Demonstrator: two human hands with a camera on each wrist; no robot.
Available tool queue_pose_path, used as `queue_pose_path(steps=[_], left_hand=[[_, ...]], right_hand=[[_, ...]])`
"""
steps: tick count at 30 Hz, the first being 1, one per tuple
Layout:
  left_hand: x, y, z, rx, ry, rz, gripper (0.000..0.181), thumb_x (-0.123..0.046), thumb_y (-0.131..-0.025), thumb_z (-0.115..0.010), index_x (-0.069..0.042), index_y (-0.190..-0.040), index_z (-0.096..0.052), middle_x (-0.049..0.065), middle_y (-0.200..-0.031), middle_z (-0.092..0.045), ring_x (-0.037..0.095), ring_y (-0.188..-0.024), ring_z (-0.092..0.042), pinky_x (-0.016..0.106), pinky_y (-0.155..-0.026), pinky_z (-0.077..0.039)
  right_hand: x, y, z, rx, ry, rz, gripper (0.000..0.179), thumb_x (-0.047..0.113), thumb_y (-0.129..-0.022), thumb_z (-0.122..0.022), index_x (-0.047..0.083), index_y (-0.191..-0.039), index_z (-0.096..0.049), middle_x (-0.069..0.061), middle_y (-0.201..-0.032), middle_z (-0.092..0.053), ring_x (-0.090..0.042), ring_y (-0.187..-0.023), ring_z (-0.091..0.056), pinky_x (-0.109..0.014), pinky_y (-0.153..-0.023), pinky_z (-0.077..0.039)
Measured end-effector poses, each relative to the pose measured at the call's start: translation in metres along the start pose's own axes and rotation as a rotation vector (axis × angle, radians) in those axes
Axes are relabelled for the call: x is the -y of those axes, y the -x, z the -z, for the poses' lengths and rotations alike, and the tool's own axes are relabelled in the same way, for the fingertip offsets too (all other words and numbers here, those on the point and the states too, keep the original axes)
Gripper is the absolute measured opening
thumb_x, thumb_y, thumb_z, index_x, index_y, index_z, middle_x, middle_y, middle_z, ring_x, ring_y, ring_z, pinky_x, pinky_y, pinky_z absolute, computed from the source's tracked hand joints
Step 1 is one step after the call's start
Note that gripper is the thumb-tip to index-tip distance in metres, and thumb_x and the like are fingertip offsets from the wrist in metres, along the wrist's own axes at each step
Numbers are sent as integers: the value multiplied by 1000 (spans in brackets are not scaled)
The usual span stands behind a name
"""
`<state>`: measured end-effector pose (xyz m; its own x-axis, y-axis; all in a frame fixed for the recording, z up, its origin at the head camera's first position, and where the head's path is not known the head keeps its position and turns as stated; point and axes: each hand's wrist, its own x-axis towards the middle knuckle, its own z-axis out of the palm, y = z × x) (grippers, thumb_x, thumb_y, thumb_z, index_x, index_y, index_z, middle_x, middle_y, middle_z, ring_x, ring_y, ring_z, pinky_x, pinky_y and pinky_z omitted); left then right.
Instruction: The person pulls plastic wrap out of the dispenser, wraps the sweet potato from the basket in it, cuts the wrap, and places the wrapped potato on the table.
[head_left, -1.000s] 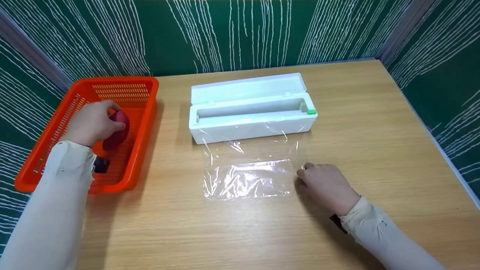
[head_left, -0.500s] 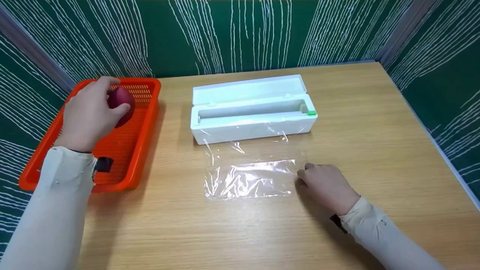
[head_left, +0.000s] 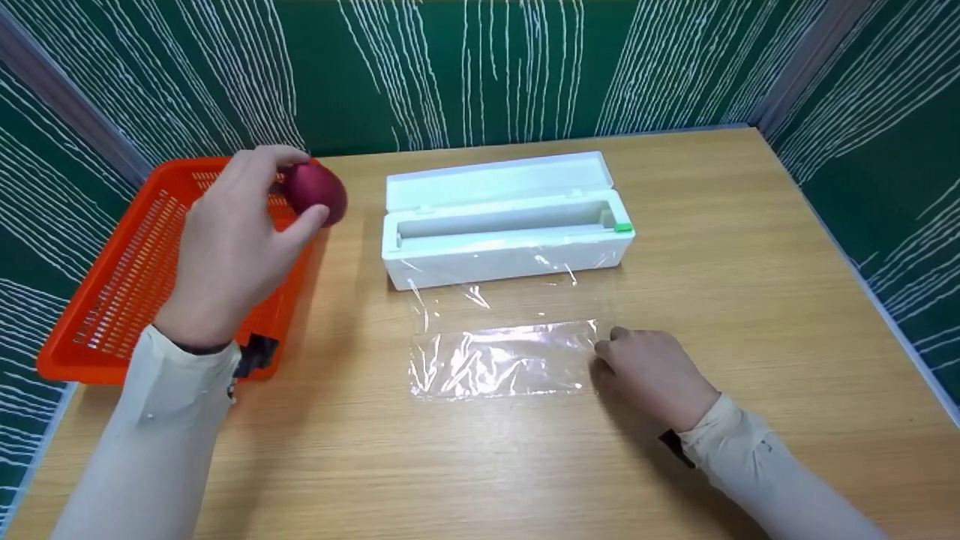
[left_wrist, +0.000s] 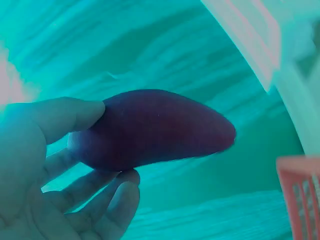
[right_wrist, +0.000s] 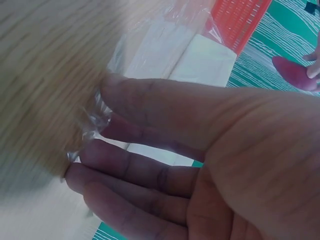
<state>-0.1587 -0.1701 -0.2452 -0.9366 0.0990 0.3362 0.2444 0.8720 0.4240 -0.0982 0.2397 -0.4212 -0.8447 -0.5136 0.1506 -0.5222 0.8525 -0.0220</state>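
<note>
My left hand holds a smooth dark red, tapered thing shaped like a sweet potato between thumb and fingers. It is raised beside the orange basket's right rim, and the left wrist view shows its full length, narrowing away from the hand. My right hand pinches the right edge of a sheet of clear cling film, its fingertips low over the table. The film runs out over the front of a white cling film box, whose lid stands open.
An orange plastic basket with slotted walls stands at the table's left. A green tab sits at the box's right end. Green walls with white streaks border the wooden table at the back and sides.
My left hand has lifted the dark red thing out of the basket and carried it to the right, past the basket's rim. The right hand and the film have stayed in place.
</note>
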Motion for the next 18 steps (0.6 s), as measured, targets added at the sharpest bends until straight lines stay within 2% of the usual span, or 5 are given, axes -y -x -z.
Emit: queue_pose_path(steps=[6,9,12,15,18], left_hand=[[-23,11,-20,13,130,-70,50,-23,-92,-79,-12,-135,-57,6,-131,-62,23,-111,-59,43,-89,-57],[-30,18,-38,30,193,-113,47,-22,-90,-81,-10,-130,-59,4,-124,-65,19,-106,-61,35,-85,-56],[-35,25,-59,58,249,-159,47,-22,-89,-83,-9,-126,-58,5,-119,-68,17,-100,-63,33,-82,-56],[-38,29,-79,82,295,-212,55,-21,-88,-83,-9,-133,-52,6,-117,-68,17,-96,-63,32,-81,-57],[-40,33,-98,116,300,-274,60,-19,-90,-80,-11,-142,-51,5,-123,-66,16,-100,-63,30,-83,-58]], right_hand=[[0,0,0,14,-5,-9,15,1,-79,-79,5,-72,-66,-8,-64,-52,-26,-50,-53,-43,-45,-44],[0,0,0,17,3,-9,16,0,-78,-78,5,-71,-65,-8,-64,-52,-25,-50,-53,-44,-45,-45],[0,0,1,18,10,-9,15,0,-78,-78,5,-71,-65,-8,-65,-52,-25,-51,-55,-44,-45,-45],[-1,0,1,23,-1,-14,16,0,-79,-78,6,-72,-65,-8,-65,-52,-25,-51,-54,-44,-46,-45],[-1,0,1,31,-6,-17,16,2,-79,-78,6,-72,-65,-7,-65,-51,-25,-51,-53,-43,-46,-45]])
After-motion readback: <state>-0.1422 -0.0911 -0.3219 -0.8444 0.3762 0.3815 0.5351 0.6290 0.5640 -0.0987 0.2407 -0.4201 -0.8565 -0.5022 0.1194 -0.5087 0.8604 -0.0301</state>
